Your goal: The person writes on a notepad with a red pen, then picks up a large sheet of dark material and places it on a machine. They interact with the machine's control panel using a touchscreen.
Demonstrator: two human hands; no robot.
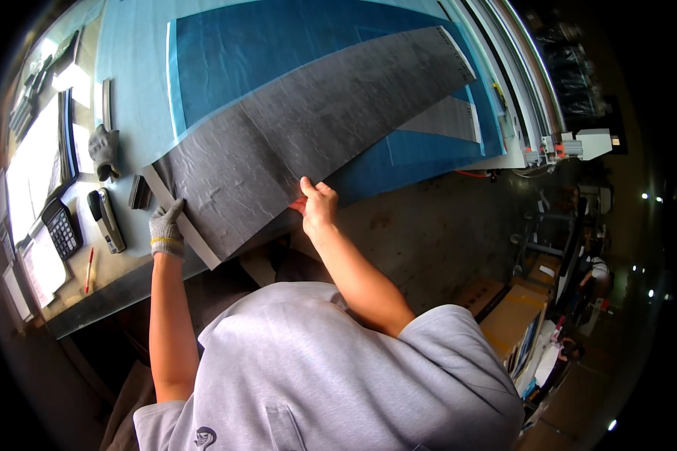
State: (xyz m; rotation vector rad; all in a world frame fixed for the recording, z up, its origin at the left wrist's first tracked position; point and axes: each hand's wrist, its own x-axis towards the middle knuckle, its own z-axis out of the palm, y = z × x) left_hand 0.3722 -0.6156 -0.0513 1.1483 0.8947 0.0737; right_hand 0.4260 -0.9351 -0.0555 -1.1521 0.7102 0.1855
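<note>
A long dark grey sheet (278, 120) with a wrinkled, shiny surface lies slanted across the table, its far right end bearing a pale edge. Along its left end runs a whitish strip (195, 233). My left hand (167, 229), in a grey knit glove, grips that end with the thumb over the strip. My right hand (320, 204) is bare and pinches the sheet's near edge, thumb on top and fingers partly beneath. Under the sheet is a large blue sheet (233, 60). Part of another grey piece (444, 120) shows on the blue at the right.
Left of the sheet lie a loose grey glove (104, 150), a small dark block (138, 192), a stapler (107, 220), a calculator (62, 228) and a red pen (89, 270). A metal machine rail (530, 75) borders the table's right side. Cardboard (511, 319) stands beyond, lower right.
</note>
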